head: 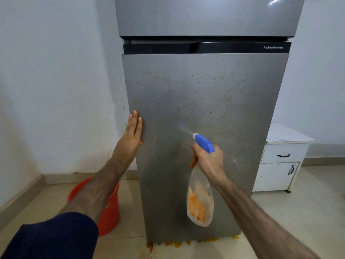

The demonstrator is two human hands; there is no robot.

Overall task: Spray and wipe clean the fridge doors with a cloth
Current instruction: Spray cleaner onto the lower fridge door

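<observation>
The tall grey brushed-metal lower fridge door [205, 113] fills the middle of the view, upright and closed, speckled with orange-brown spots and fine droplets. Above it sit a black band and the grey upper fridge door [205, 15].

The right hand [209, 159] reaches forward with the arm stretched out, its grip clenched round the neck of a clear plastic spray bottle with a blue trigger head [200, 193]. The nozzle points up and left at the lower door, a faint mist showing just off its tip; the bottle's body hangs down, with orange liquid inside.

The left hand [133, 131] is released, fingers straight and together, lying flat along the door's left edge, forearm extended from a dark blue sleeve [56, 236].

A red plastic bucket [110, 208] stands on the tiled floor [298, 212] left of the fridge; a white cabinet [280, 159] stands to the right. Orange splashes lie on the floor at the fridge's foot.
</observation>
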